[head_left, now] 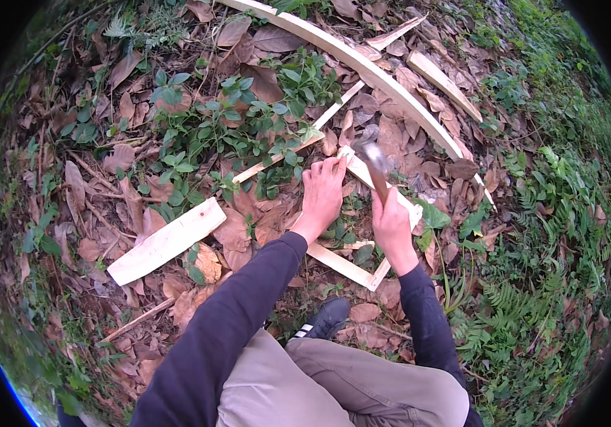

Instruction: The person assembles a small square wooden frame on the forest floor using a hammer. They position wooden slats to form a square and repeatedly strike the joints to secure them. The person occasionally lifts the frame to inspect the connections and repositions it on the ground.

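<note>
My right hand (394, 226) is wrapped round the brown handle of a hammer (377, 179). Its metal head is smeared by motion just above a pale wooden frame (348, 267) made of joined slats, which lies on the leaf litter. Closed at the frame's far left corner, my left hand (322, 196) grips the wood with its fingertips beside the slat's end. Whether a nail is between those fingers I cannot make out. The hammer head is just right of this corner. Part of the frame's left side is hidden under my left hand and wrist.
A long pale wooden strip (373, 73) arcs across the far side. Shorter wood pieces lie around: a wide board (168, 242) to the left, a thin slat (277, 158), and a short batten (444, 85) at the far right. Brown leaves and green plants (533, 299) surround my shoe (328, 317).
</note>
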The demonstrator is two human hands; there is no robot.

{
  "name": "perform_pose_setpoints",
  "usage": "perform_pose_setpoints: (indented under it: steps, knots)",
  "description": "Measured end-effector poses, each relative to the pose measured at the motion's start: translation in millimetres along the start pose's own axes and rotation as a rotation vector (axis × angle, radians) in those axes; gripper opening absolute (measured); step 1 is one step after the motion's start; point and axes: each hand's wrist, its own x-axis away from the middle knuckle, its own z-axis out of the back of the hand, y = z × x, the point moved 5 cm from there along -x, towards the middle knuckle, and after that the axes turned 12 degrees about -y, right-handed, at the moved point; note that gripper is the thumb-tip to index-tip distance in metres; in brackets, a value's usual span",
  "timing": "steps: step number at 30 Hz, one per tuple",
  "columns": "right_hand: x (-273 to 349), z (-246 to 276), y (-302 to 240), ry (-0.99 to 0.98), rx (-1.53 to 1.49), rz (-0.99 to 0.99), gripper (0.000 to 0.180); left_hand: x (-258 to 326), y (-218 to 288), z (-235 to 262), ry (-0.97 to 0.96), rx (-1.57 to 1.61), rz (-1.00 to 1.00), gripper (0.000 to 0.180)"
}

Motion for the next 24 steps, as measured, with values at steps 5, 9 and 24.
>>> perform_pose_setpoints:
  steps: [5,9,24]
  knots:
    - [4.8,45.4,-46.1,0.317,-0.049,0.152,0.018,-5.4,-6.8,1.0,0.038,-0.043,0.004,0.062]
    - [1.5,-2.7,2.1,-0.006,-0.012,-0.013,0.022,-2.1,0.9,1.1,0.024,0.001,-0.004,0.062]
    - [-3.7,49.4,-36.4,0.176,-0.103,0.123,0.019,-3.1,-6.0,-1.4,-0.053,-0.021,0.024,0.054]
